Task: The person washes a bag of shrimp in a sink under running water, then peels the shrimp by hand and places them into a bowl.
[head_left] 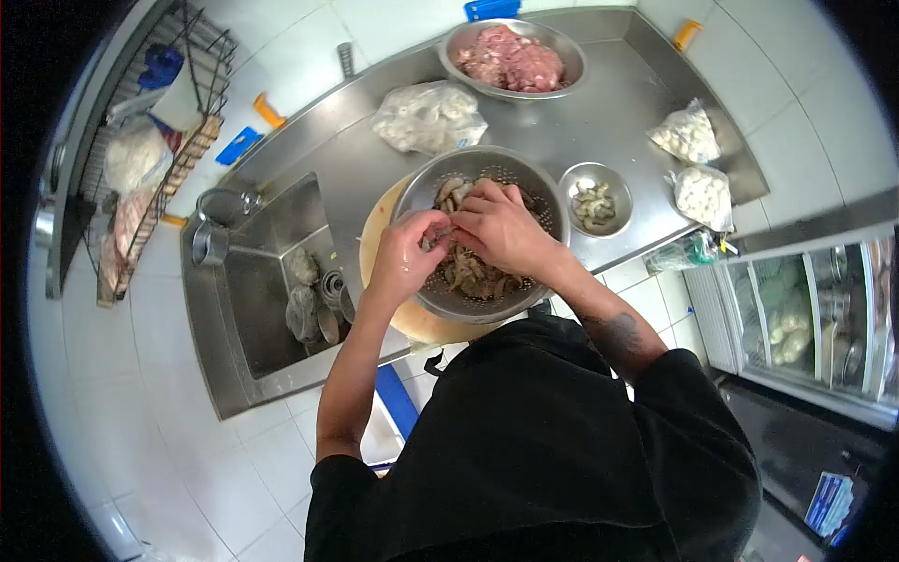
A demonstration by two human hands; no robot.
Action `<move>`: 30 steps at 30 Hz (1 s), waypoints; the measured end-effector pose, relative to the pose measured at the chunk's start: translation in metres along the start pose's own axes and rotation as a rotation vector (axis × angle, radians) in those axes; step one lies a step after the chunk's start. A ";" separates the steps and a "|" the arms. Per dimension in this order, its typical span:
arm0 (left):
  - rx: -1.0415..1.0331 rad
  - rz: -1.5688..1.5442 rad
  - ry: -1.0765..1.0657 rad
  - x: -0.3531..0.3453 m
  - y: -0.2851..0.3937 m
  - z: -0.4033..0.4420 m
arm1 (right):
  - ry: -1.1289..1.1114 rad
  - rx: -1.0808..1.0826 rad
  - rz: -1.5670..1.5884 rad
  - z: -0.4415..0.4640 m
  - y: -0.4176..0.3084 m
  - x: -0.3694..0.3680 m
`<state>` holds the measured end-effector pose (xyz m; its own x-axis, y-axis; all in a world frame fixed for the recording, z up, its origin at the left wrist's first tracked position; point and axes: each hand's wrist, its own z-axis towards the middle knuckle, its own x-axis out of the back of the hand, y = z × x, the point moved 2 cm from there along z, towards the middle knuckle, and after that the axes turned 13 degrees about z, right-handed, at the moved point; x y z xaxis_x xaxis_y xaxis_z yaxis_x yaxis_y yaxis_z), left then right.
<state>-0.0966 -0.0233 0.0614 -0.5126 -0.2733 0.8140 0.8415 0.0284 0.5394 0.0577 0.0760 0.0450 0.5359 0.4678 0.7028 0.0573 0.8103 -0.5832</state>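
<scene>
My left hand [409, 251] and my right hand [501, 228] meet over a steel colander [540, 178], fingers bent together around something small that I cannot make out, perhaps a shrimp. Unpeeled shrimp [473, 272] lie in the colander below them. The colander rests on a round, pale board [374, 225]. Just right of it, a small steel bowl [622, 197] holds peeled, pale shrimp [594, 204].
A large bowl [576, 70] of raw meat [510, 61] and a bag of white food [429, 119] stand behind. Two bags [686, 134] lie at the right. The sink [272, 281] is left, a glass-door fridge [791, 309] right.
</scene>
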 end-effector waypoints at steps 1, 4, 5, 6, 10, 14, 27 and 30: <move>-0.025 -0.017 0.059 0.002 0.001 -0.003 | -0.025 0.006 0.018 0.002 -0.001 -0.001; -0.048 -0.001 0.101 0.005 -0.002 -0.011 | -0.022 0.039 0.118 0.001 -0.001 -0.001; -0.065 -0.010 0.102 0.004 -0.002 -0.012 | -0.011 0.028 0.169 -0.001 0.000 -0.002; -0.031 -0.033 0.084 0.003 -0.002 -0.012 | 0.004 0.013 0.218 -0.001 0.001 -0.004; 0.060 0.048 0.121 -0.006 -0.004 -0.014 | 0.018 -0.129 0.356 -0.009 0.001 -0.014; 0.164 -0.043 0.102 -0.011 -0.015 -0.011 | -0.106 -0.325 0.050 -0.023 -0.009 -0.007; 0.222 -0.404 -0.289 0.000 -0.013 -0.016 | -0.134 -0.089 0.243 -0.020 -0.004 0.014; 0.292 -0.642 -0.312 0.005 -0.021 -0.017 | -0.055 -0.086 0.436 -0.017 -0.006 0.016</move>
<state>-0.1141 -0.0411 0.0502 -0.9458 -0.0392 0.3223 0.3065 0.2200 0.9261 0.0801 0.0722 0.0531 0.4804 0.7791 0.4029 -0.0929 0.5020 -0.8599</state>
